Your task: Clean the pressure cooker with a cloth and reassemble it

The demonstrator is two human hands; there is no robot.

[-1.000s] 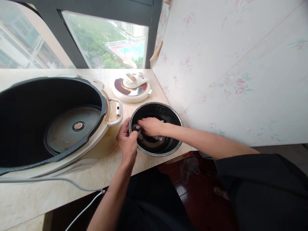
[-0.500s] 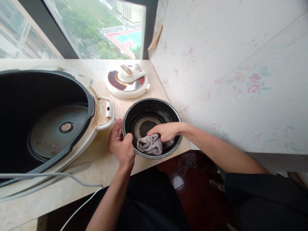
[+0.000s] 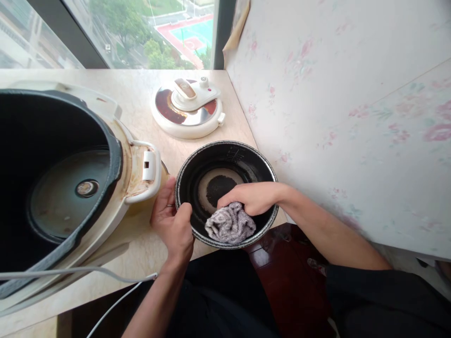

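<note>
A dark round inner pot [image 3: 243, 162] with a pale ring on its bottom stands on the counter near the corner. My left hand [image 3: 172, 225] grips its left rim, thumb over the edge and fingers along the outside. Inside the pot, my right hand [image 3: 255, 198] is closed on a crumpled grey cloth [image 3: 230, 224], pressed against the near inner wall. The fingertips of the right hand are partly hidden by the cloth. Close by on the left is the open cooker body [image 3: 116, 188], its stained white handle [image 3: 150, 171] beside my left hand.
The cooker lid [image 3: 186, 108], brown-stained on top, lies behind the pot. A pale power cord [image 3: 105, 271] crosses the cooker's front and hangs over the counter [image 3: 137, 256] edge. Flowered wall [image 3: 317, 94] rises on the right; a window [image 3: 141, 33] is at the back.
My right hand has shifted the cloth slightly toward the near side of the pot, and more of its folds show. My left hand keeps hold of the rim. The view has moved somewhat.
</note>
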